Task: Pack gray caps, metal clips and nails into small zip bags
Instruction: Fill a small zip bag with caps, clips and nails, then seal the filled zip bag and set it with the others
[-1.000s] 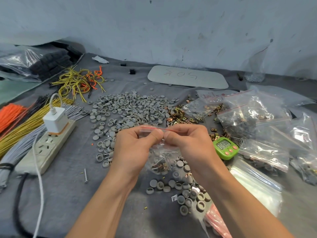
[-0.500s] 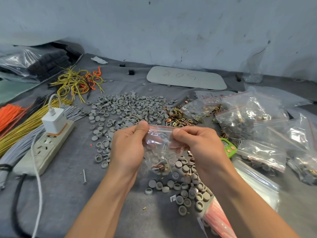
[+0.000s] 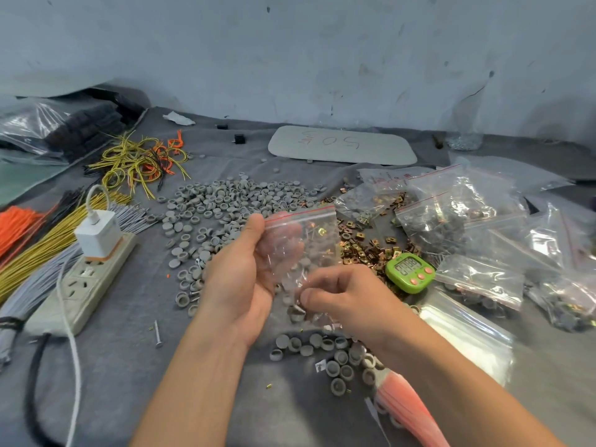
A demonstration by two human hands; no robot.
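My left hand (image 3: pixel 240 269) holds a small clear zip bag (image 3: pixel 317 240) with a red seal strip upright, thumb on its top left corner. Caps, clips and a nail show through the plastic. My right hand (image 3: pixel 342 295) pinches the bag's lower part with curled fingers. A wide pile of gray caps (image 3: pixel 225 204) lies behind the hands, and more caps (image 3: pixel 322 350) lie in front. Brass-coloured metal clips (image 3: pixel 364 250) are heaped to the right of the bag. A single nail (image 3: pixel 157 333) lies on the gray cloth at the lower left.
Several filled zip bags (image 3: pixel 477 214) are piled at the right, beside a green timer (image 3: pixel 409 272). A stack of flat bags (image 3: pixel 464 333) lies at the lower right. A power strip with a white charger (image 3: pixel 96 253) and wire bundles (image 3: pixel 38 246) fill the left side.
Both hands pinched the bag's top seal before. Now my right hand has dropped to the bag's lower part, and my left hand alone holds the top, raised slightly.
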